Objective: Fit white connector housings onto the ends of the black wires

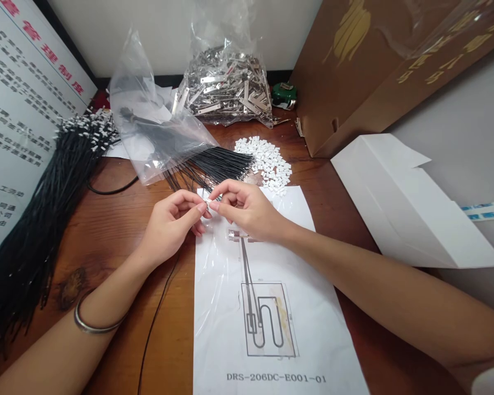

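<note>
Above the white rectangular printed sheet: bare left hand and bare right hand, both grips pinched on a tiny white plastic piece.
Piece likely light, stiff, slippery; best held by its sides. Thin black wire, probably limp, runs from beneath the left hand; upper end hidden, lower end out of view.

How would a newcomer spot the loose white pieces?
On the wooden table, find the paper sheet with the printed diagram. At its far edge, just right of the flat-lying black wires, sits a spread heap of tiny white pieces. Unlike the white tips on the wire bundle at far left, these lie loose in a pile.
</note>
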Demonstrator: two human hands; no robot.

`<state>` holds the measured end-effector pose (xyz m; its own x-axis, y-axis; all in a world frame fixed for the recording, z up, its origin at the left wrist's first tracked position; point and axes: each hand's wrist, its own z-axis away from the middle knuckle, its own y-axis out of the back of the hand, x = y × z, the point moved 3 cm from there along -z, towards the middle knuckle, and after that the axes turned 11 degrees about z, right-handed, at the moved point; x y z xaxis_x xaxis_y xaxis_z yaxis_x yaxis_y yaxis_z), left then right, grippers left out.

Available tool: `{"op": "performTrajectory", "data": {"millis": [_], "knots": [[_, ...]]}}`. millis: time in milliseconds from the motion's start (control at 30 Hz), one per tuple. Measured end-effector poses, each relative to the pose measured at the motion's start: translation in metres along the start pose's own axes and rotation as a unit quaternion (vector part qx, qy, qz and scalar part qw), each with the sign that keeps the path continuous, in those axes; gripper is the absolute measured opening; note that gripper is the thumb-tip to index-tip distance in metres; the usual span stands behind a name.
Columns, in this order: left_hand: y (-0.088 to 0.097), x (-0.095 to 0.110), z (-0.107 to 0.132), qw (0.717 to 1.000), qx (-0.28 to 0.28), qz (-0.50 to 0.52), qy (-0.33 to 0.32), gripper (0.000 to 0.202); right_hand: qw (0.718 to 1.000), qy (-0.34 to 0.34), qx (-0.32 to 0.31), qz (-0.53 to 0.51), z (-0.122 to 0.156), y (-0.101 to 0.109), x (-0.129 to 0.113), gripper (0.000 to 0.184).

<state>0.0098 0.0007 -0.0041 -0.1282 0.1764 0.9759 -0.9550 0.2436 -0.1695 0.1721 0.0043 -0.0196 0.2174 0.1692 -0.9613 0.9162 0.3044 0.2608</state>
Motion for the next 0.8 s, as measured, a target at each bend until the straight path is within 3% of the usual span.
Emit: {"op": "performTrajectory", "data": {"millis": [467,800], "knots": [[0.0026,-0.0029,0.0002,1.0,-0.023,0.007,0.009,0.033,0.996,0.044,0.072,0.013,0.0023,0.0006,0.0024,0.015],[0.0032,-0.0029,-0.0004,0.999,-0.039,-0.004,0.008,0.033,0.997,0.042,0.057,0.029,0.0019,0.0013,0.0011,0.018]]}}
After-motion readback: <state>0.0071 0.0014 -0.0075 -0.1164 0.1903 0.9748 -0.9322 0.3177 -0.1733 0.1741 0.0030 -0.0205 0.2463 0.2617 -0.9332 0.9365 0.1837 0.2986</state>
